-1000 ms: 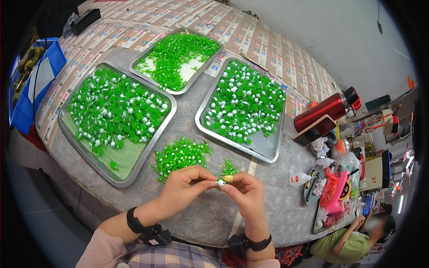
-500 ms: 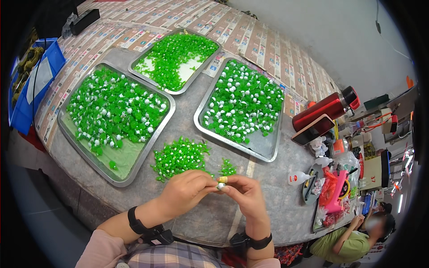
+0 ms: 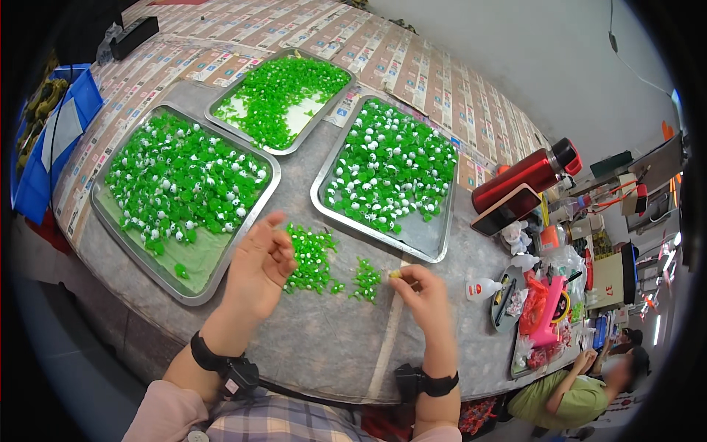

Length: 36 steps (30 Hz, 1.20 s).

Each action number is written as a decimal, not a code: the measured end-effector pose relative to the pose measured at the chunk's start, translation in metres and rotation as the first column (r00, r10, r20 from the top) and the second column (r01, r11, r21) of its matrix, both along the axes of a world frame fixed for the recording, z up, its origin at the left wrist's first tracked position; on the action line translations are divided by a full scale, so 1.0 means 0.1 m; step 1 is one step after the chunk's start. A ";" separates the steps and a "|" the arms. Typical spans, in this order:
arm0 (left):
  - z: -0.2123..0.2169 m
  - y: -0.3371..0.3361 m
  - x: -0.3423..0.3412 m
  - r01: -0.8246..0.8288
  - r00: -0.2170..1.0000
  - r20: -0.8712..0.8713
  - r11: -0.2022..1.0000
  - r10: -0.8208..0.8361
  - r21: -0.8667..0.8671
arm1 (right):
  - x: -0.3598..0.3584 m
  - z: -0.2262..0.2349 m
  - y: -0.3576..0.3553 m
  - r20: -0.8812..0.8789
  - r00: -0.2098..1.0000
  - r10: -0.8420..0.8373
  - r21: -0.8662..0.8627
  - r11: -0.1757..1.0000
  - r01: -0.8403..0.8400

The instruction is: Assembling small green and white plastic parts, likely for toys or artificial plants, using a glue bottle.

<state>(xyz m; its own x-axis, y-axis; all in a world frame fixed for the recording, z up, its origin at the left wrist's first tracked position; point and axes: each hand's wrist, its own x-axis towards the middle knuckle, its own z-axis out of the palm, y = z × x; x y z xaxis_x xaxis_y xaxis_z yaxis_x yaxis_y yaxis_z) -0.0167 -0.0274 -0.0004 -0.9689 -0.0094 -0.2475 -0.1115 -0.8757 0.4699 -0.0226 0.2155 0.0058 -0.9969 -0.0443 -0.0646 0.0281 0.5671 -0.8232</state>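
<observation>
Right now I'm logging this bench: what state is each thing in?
left hand: raised, fingers loosely curled over loose green pieces
right hand: pinching a small yellow piece
three metal trays: filled with green pieces
red flask: lying down, capped

Bright, even light fell across the grey table (image 3: 324, 346) with only faint shadows, while fisheye bending curved straight edges, a black rim ringed the view, and the far right corner blurred.
</observation>
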 end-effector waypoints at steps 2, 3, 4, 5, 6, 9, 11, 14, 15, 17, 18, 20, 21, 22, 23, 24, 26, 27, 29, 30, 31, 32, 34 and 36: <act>-0.01 0.10 0.05 0.087 0.994 -0.056 0.985 -0.097 -0.152 | -0.06 -0.06 -0.07 -0.052 0.998 0.031 0.071 0.997 -0.027; -0.01 0.13 0.07 0.135 0.988 -0.047 0.971 -0.147 -0.198 | -0.10 -0.08 -0.14 -0.113 0.993 0.047 0.110 0.993 -0.034; -0.01 0.15 0.08 0.182 0.980 -0.037 0.953 -0.197 -0.244 | -0.14 -0.09 -0.20 -0.173 0.983 0.064 0.149 0.988 -0.038; 0.00 0.18 0.10 0.228 0.969 -0.024 0.930 -0.245 -0.288 | -0.16 -0.09 -0.24 -0.179 0.979 0.094 0.222 0.974 -0.053; 0.00 0.19 0.10 0.247 0.966 0.003 0.923 -0.258 -0.295 | -0.20 -0.09 -0.30 -0.182 0.975 0.129 0.293 0.953 -0.072; -0.01 0.21 0.12 0.273 0.957 -0.002 0.901 -0.290 -0.337 | -0.23 -0.05 -0.44 -0.165 0.964 0.207 0.467 0.878 -0.108; -0.02 0.22 0.12 0.283 0.953 -0.003 0.897 -0.302 -0.340 | -0.25 -0.09 -0.46 -0.181 0.949 0.257 0.554 0.824 -0.117; -0.02 0.22 0.13 0.334 0.936 0.017 0.870 -0.352 -0.362 | -0.28 -0.13 -0.45 -0.275 0.905 0.323 0.563 0.818 -0.121; -0.03 0.22 0.13 0.352 0.929 0.027 0.859 -0.369 -0.372 | -0.27 -0.10 -0.46 -0.264 0.922 0.282 0.481 0.867 -0.127; 0.00 0.25 0.13 0.424 0.897 0.049 0.825 -0.439 -0.374 | -0.17 0.06 -0.50 -0.229 0.953 0.200 0.308 0.943 -0.124; 0.01 0.26 0.14 0.456 0.882 0.064 0.808 -0.468 -0.374 | -0.12 0.17 -0.53 -0.242 0.946 0.217 0.225 0.961 -0.162; 0.03 0.29 0.16 0.584 0.811 0.106 0.786 -0.575 -0.201 | 0.01 0.38 -0.58 -0.270 0.933 0.237 0.058 0.971 -0.230; 0.04 0.30 0.16 0.642 0.766 0.116 0.758 -0.632 -0.112 | 0.04 0.39 -0.59 -0.337 0.906 0.255 0.076 0.967 -0.244; 0.00 0.29 0.17 0.666 0.744 0.083 0.746 -0.663 -0.014 | 0.08 0.39 -0.62 -0.402 0.874 0.272 0.094 0.962 -0.256; -0.05 0.26 0.18 0.669 0.742 0.081 0.743 -0.666 -0.011 | 0.11 0.38 -0.65 -0.464 0.837 0.289 0.113 0.957 -0.268; -0.10 0.25 0.18 0.674 0.737 0.075 0.739 -0.672 -0.006 | 0.15 0.34 -0.63 -0.443 0.855 0.271 0.070 0.961 -0.269; -0.12 0.28 0.18 0.677 0.735 0.079 0.736 -0.674 -0.013 | 0.21 0.28 -0.61 -0.463 0.844 0.271 0.086 0.961 -0.262; -0.11 0.28 0.18 0.671 0.740 0.094 0.741 -0.666 -0.028 | 0.24 0.25 -0.61 -0.472 0.838 0.273 0.088 0.961 -0.263; -0.08 0.28 0.17 0.635 0.771 0.124 0.770 -0.625 -0.068 | 0.28 0.32 -0.51 -0.514 0.822 0.246 0.158 0.969 -0.192; -0.04 0.25 0.17 0.595 0.802 0.143 0.798 -0.580 -0.097 | 0.28 0.35 -0.44 -0.534 0.811 0.241 0.185 0.969 -0.166; -0.03 0.26 0.16 0.566 0.822 0.150 0.816 -0.549 -0.113 | 0.30 0.34 -0.30 -0.642 0.766 0.005 0.021 1.000 0.011; -0.02 0.25 0.16 0.546 0.836 0.137 0.829 -0.531 -0.118 | 0.31 0.32 -0.12 -0.703 0.672 -0.233 -0.162 0.973 0.167; -0.01 0.27 0.16 0.504 0.863 0.112 0.854 -0.493 -0.129 | 0.32 0.40 0.34 -0.754 0.407 -0.516 -0.290 0.817 0.499; -0.04 0.24 0.16 0.483 0.875 0.101 0.861 -0.473 -0.156 | 0.28 0.18 0.77 -0.675 0.353 -0.649 -0.370 0.710 0.599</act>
<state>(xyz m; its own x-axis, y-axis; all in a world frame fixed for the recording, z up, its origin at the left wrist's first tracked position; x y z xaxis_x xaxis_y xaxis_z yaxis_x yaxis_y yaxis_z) -0.0002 -0.0031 -0.0046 -0.8493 0.4040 -0.3399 -0.5272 -0.6143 0.5871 0.0050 0.2930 0.0236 -0.4245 0.6327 0.6476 -0.2419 0.6100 -0.7545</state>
